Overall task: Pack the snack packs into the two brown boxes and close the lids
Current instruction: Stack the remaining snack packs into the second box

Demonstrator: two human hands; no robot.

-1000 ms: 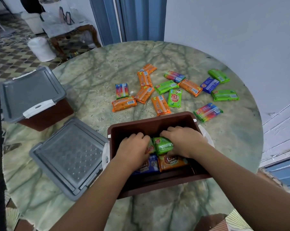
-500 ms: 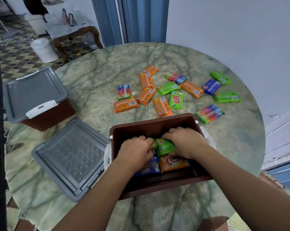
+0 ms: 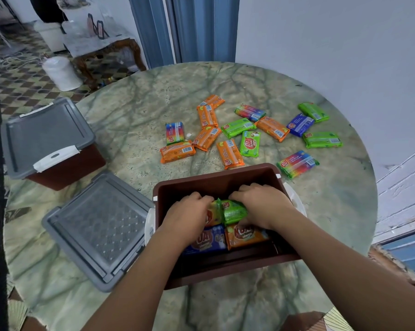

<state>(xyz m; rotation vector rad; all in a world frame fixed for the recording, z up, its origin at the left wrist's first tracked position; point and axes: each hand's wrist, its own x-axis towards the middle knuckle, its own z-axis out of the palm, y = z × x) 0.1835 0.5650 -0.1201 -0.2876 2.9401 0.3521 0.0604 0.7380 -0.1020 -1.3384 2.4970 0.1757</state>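
An open brown box (image 3: 216, 181) stands in front of me on the table. Both hands are inside it. My right hand (image 3: 263, 206) grips a green snack pack (image 3: 234, 211). My left hand (image 3: 187, 216) curls round an orange pack (image 3: 212, 215) beside it. Below them lie a blue pack (image 3: 207, 240) and another orange pack (image 3: 245, 235). Several loose snack packs (image 3: 228, 154), orange, green, rainbow and blue, lie scattered beyond the box. A second brown box (image 3: 65, 168) stands at the left with its grey lid (image 3: 44, 132) on.
The open box's grey lid (image 3: 99, 228) lies flat on the round marble table (image 3: 130, 111) to the left. A white wall stands close on the right. Beyond the table's far edge are a tiled floor, a white container (image 3: 62, 72) and a small wooden table.
Both hands stay in the box on the same packs, shifting them only slightly. The view has drifted a little.
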